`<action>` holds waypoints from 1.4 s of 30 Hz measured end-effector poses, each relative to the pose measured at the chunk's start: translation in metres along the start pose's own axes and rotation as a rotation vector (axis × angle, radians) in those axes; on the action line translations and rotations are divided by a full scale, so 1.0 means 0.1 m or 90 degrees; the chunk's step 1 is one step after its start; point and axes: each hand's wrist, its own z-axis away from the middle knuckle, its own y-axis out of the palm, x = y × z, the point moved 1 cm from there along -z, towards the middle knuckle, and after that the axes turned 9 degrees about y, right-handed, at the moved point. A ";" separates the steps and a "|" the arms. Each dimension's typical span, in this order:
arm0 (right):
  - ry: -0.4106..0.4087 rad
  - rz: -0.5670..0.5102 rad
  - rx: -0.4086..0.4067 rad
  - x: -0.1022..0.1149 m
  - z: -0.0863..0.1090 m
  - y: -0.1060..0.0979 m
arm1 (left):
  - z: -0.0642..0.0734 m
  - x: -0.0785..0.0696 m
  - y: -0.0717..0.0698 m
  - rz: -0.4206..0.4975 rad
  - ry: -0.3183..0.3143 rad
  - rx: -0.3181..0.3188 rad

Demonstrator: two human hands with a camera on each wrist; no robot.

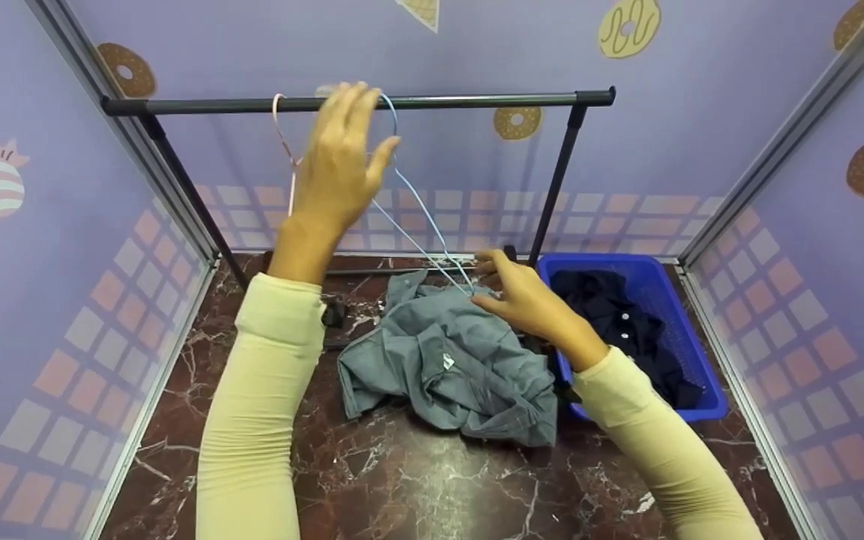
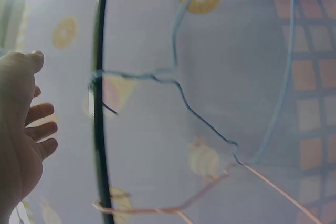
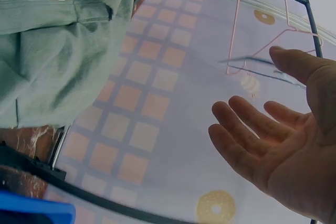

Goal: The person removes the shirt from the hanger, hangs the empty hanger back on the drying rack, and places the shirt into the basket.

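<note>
My left hand (image 1: pixel 338 161) is raised at the black rail (image 1: pixel 477 101), fingers extended. In the left wrist view, this hand (image 2: pixel 21 129) stands apart from the rail and holds nothing. A light blue wire hanger (image 1: pixel 394 120) hangs by its hook from the rail, just right of that hand. A pink hanger (image 1: pixel 276 120) hangs left of it, partly hidden by the hand. Lower down, my right hand (image 1: pixel 522 296) is beside the blue hanger's lower end, its fingers loosely bent and palm bare (image 3: pixel 283 150). Below lies a crumpled grey-green shirt (image 1: pixel 439 360) with a white label.
A blue basket (image 1: pixel 713 397) holding dark buttoned clothing (image 1: pixel 619 322) stands at the right, beside the rack's leg (image 1: pixel 556 187). Lilac patterned walls (image 1: pixel 799 247) close in on three sides. The floor (image 1: pixel 432 487) is dark red and marbled.
</note>
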 end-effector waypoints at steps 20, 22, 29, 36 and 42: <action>0.035 0.001 -0.032 -0.67 0.27 -0.19 | 0.36 -0.80 0.62 0.032 0.118 0.300; 0.033 0.000 -0.043 -0.73 0.29 -0.16 | 0.41 -0.86 0.71 0.028 0.139 0.310; 0.089 -0.046 -0.071 -0.90 0.38 -0.04 | 0.51 -1.01 0.90 0.002 0.160 0.327; 0.131 -0.107 -0.122 -0.95 0.46 0.12 | 0.65 -1.05 1.00 -0.054 0.095 0.402; 0.166 -0.140 -0.167 -0.98 0.51 0.38 | 0.79 -1.05 1.06 -0.091 0.077 0.410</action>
